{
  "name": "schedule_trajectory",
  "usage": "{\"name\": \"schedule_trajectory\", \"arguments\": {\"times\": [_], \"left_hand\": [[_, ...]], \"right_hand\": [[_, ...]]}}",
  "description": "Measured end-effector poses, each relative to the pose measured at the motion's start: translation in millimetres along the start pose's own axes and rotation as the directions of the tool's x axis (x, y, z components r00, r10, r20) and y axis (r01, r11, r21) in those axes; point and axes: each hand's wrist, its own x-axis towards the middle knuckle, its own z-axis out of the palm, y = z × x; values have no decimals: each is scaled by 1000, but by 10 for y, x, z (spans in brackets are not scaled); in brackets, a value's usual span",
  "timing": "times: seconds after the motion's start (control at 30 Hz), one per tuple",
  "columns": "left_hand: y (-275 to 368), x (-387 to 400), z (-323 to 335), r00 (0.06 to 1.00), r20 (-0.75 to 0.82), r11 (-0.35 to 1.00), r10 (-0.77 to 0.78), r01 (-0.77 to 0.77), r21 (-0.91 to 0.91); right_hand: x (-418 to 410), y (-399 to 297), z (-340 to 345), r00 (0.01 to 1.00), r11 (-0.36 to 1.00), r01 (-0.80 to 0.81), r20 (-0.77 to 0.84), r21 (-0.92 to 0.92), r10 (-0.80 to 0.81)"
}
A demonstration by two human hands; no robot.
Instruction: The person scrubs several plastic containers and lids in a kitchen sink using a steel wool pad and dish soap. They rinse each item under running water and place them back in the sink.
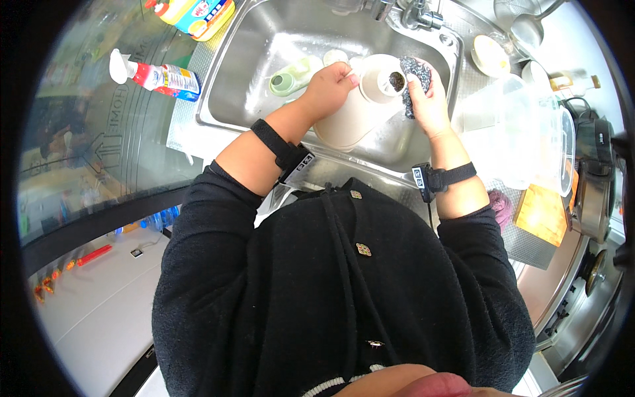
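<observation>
Over the sink, my left hand (328, 93) grips the side of a cream-coloured container (368, 79). The container is tilted so that its round mouth, with something dark inside, faces right. My right hand (427, 101) holds a dark grey speckled scrubbing cloth (415, 74) against the rim of that mouth. Beneath the container is a larger cream-coloured piece (345, 126), partly hidden by my left hand. A pale green bottle (295, 75) lies on the sink floor, left of my left hand. Beside it sits a small pale round item (335, 57).
The steel sink (233, 74) has a faucet (421, 19) at its far edge. A spray bottle (158, 79) and a yellow detergent bottle (198, 17) stand left. Right are a bowl (488, 54), clear plastic containers (521, 129), a purple cloth (500, 208) and a wooden board (540, 213).
</observation>
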Motion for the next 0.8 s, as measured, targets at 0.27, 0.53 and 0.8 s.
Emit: {"name": "schedule_trajectory", "arguments": {"times": [0.27,0.53,0.8], "left_hand": [[31,-50,149,983,-182,996,-25,40,80],[116,-191,134,957,-104,846,270,-185,500],[164,-83,-50,955,69,820,288,-283,497]], "right_hand": [[-275,256,424,912,998,-59,-407,-12,49],[-113,315,248,966,991,-43,-257,-129,9],[-55,326,139,981,980,-176,-94,-93,167]]}}
